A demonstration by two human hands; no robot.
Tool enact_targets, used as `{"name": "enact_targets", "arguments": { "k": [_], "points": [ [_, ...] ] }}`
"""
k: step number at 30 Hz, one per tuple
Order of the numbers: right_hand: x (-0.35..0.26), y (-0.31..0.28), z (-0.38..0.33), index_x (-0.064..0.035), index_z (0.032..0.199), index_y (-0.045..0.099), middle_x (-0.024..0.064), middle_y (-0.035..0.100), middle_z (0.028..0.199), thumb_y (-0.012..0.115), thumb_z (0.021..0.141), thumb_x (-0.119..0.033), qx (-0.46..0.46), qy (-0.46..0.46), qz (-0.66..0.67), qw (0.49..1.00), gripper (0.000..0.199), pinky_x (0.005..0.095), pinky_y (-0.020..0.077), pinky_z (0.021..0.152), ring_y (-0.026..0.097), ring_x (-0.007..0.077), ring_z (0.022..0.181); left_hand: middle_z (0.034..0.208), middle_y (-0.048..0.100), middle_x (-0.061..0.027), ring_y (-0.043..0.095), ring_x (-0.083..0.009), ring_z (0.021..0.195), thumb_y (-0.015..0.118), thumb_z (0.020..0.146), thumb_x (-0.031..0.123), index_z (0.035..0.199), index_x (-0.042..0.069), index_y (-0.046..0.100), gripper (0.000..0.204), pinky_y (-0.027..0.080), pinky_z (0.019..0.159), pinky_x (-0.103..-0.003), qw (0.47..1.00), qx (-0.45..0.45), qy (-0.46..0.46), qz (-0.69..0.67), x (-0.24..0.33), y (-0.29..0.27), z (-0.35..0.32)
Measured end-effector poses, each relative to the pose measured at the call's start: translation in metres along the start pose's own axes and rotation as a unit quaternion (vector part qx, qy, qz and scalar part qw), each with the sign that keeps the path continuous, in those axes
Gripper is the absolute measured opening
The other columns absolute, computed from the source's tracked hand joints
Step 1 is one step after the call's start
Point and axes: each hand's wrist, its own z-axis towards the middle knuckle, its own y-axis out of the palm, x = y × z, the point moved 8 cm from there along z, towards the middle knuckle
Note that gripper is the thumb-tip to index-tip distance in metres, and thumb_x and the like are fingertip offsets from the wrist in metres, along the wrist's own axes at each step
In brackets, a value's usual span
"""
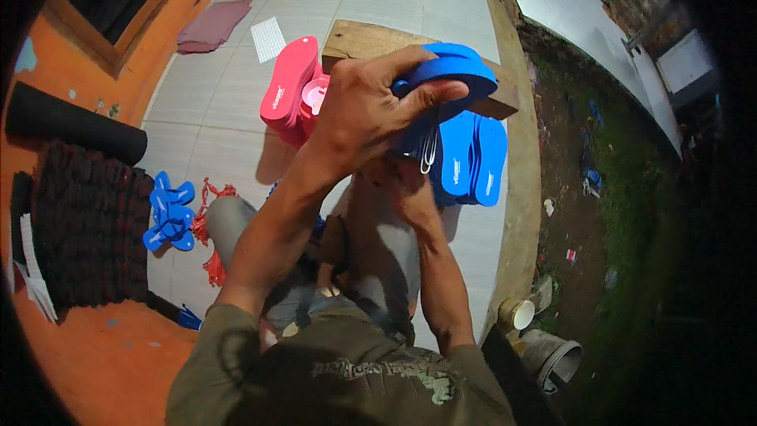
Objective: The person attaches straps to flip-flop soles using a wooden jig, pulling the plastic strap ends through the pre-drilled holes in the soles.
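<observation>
My left hand [359, 106] is closed around a blue flip-flop sole [453, 71], its thumb and fingers pressing on either side. The sole is held up above a wooden block [371, 35] and bends in my grip. Below and partly behind it, my right hand [406, 189] is close to the sole's underside, its fingers mostly hidden. A thin, pale wire loop [428, 150] shows just above my right hand; what it is fixed to is hidden. To the right lie stacked blue soles [473, 162]. Left of my left hand stand stacked pink soles [290, 83].
A small round pink container [315, 95] stands by the pink stack. Finished-looking blue flip-flops [169, 209] and red straps [214, 264] lie left on the tiled floor [229, 102]. A dark roll [75, 122] is near the orange wall. Buckets [552, 355] stand at right beyond the floor's edge.
</observation>
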Motion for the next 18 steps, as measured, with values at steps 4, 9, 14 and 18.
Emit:
{"name": "enact_targets", "arguments": {
  "k": [4,9,14,18],
  "points": [
    [0.002,-0.007,-0.029,-0.0046,0.073,0.054,0.0064,0.055,0.068,0.053,0.085,-0.019,0.038,-0.006,0.276,0.96,0.019,0.0271,0.0391,0.054,0.05,0.0153,0.06,0.071,0.063,-0.0113,0.06,-0.0144,0.061,0.066,0.075,0.039,0.093,0.004,0.063,0.04,0.046,0.056,-0.028,0.999,0.023,0.031,-0.011,-0.009,-0.011,-0.004],
    [-0.052,-0.008,-0.008,-0.0013,0.072,0.06,0.0076,0.056,0.063,0.053,0.085,-0.038,0.099,-0.144,0.152,0.973,0.04,0.0263,0.0396,0.053,0.052,0.0141,0.057,0.068,0.062,-0.0111,0.06,-0.0145,0.061,0.064,0.075,0.045,0.086,0.002,0.063,0.044,0.046,0.056,-0.028,0.999,0.039,-0.008,-0.018,-0.018,-0.012,0.001],
    [-0.056,0.005,-0.002,-0.0024,0.063,0.058,0.0035,0.055,0.057,0.053,0.083,-0.047,0.006,-0.139,-0.047,0.989,0.05,0.0251,0.036,0.048,0.049,0.011,0.051,0.065,0.061,-0.0086,0.059,-0.012,0.059,0.065,0.075,0.043,0.083,0.002,0.063,0.042,0.045,0.054,-0.027,0.999,0.034,-0.008,-0.018,-0.022,-0.011,0.002],
    [-0.035,-0.002,-0.005,-0.0017,0.06,0.056,0.0039,0.054,0.056,0.051,0.083,-0.049,0.026,-0.102,-0.014,0.994,0.053,0.0245,0.0353,0.047,0.049,0.0113,0.05,0.064,0.061,-0.0079,0.057,-0.0109,0.057,0.065,0.075,0.043,0.083,0.002,0.063,0.043,0.045,0.053,-0.026,0.998,0.052,0.023,-0.018,-0.021,-0.013,-0.002]
  ]
}}
